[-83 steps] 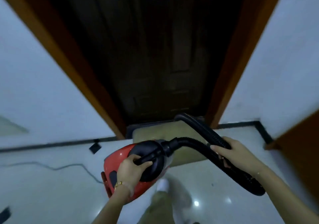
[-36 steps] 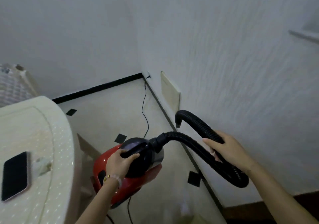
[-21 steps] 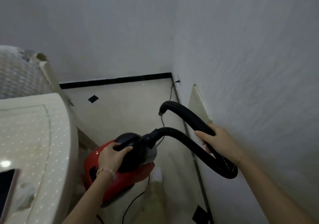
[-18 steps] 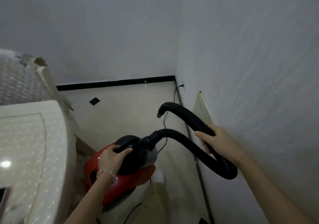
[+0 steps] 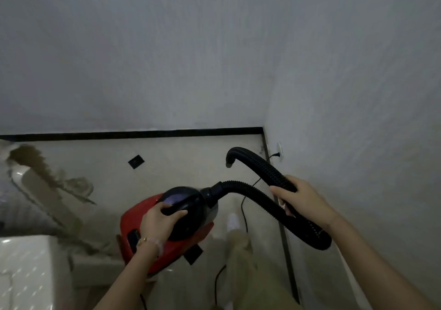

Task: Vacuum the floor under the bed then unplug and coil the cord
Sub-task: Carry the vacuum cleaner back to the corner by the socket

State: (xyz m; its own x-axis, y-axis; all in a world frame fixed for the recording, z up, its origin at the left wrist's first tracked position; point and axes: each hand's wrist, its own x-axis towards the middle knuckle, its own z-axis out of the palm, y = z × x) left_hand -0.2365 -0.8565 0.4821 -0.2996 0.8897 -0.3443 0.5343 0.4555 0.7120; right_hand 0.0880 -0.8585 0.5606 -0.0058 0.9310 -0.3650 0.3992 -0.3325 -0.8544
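I carry a small red and black vacuum cleaner (image 5: 133,228) above the floor. My left hand (image 5: 160,222) grips its black top handle. My right hand (image 5: 301,200) is closed around the doubled loop of the black ribbed hose (image 5: 253,164), whose open end curls forward toward the corner. A thin black cord (image 5: 244,210) trails over the floor under the vacuum and runs up to a plug in the wall socket (image 5: 278,151) low on the right wall.
White walls meet in a corner ahead, with a black skirting strip (image 5: 143,133) at the floor. A white dotted piece of furniture (image 5: 26,269) and a worn woven one (image 5: 35,185) stand on the left. My leg and white shoe (image 5: 233,221) are below.
I have turned from the dark wooden door to the room corner and stepped closer to the socket. Both hands keep the same hold on the vacuum and hose.
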